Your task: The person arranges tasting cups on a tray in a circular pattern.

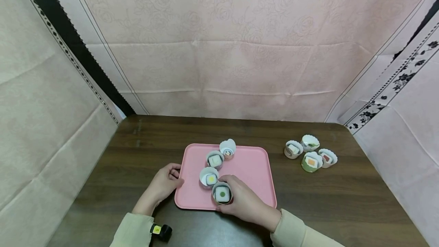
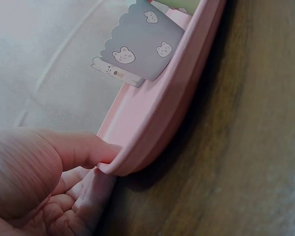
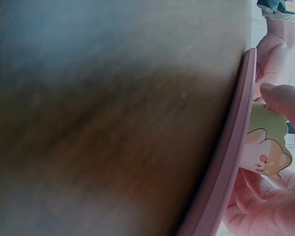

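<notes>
A pink tray (image 1: 252, 170) lies on the dark wooden table and carries several small paper cups with square sweets inside. My left hand (image 1: 173, 180) pinches the tray's left rim (image 2: 152, 137), thumb (image 2: 83, 150) on top and fingers underneath. At the tray's front edge my right hand (image 1: 236, 193) grips a cup holding a green-dotted sweet (image 1: 222, 194). In the right wrist view that cup (image 3: 265, 142) is pale green with a cartoon animal, and my fingers (image 3: 285, 98) curl round it above the tray edge (image 3: 236, 162). A grey bear-print cup (image 2: 142, 49) stands just inside the rim.
Three more cups stand on the tray: one with a yellow centre (image 1: 209, 177), one behind it (image 1: 215, 159) and one at the back (image 1: 228, 148). Several other cups (image 1: 311, 162) cluster on the table to the right. Pink cloth walls surround the table.
</notes>
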Motion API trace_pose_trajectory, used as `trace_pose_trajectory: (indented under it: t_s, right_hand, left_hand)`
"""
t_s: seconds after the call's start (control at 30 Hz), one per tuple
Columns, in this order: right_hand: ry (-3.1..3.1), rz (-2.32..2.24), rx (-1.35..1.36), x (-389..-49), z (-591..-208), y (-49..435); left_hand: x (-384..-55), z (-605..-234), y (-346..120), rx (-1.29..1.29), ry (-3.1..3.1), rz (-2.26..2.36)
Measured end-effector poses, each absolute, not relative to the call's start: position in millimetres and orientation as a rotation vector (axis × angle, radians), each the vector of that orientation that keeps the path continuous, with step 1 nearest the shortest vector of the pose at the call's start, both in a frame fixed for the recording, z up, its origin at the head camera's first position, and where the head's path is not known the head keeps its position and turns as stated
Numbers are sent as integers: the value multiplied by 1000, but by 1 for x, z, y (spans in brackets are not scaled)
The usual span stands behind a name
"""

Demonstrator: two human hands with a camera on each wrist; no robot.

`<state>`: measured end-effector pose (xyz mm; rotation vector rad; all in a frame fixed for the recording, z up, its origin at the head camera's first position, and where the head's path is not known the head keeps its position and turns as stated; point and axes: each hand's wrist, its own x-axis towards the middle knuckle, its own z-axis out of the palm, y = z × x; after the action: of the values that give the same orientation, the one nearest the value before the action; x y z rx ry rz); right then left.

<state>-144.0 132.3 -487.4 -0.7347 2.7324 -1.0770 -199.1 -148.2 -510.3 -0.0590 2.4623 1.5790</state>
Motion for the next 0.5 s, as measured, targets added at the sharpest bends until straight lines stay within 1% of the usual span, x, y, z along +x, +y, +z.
trace_pose_trajectory:
  t_s: [0.5]
  right_hand:
    - [2725,-1124,-744,-143,-486,134]
  left_hand:
    - [-198,-510,-148,-59,2470,1579]
